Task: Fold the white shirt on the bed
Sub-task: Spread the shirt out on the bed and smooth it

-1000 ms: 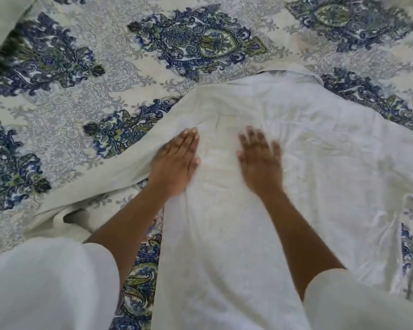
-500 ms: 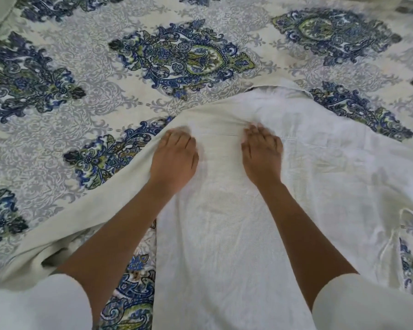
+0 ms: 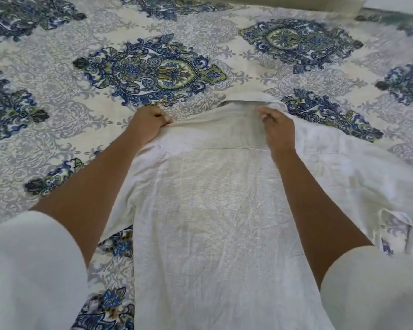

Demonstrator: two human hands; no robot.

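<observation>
The left hand (image 3: 148,122) has its fingers curled tight round the left shoulder of the white shirt (image 3: 215,198). The shirt lies flat on the bed (image 3: 57,115), which has a cover with big blue and green shapes. The shirt is thin and a bit wrinkly, and a seam runs across it. Its collar (image 3: 248,98) is at the far end. The right hand (image 3: 275,127) pinches the cloth just beside the collar with bent fingers. The right side of the shirt spreads out wide.
</observation>
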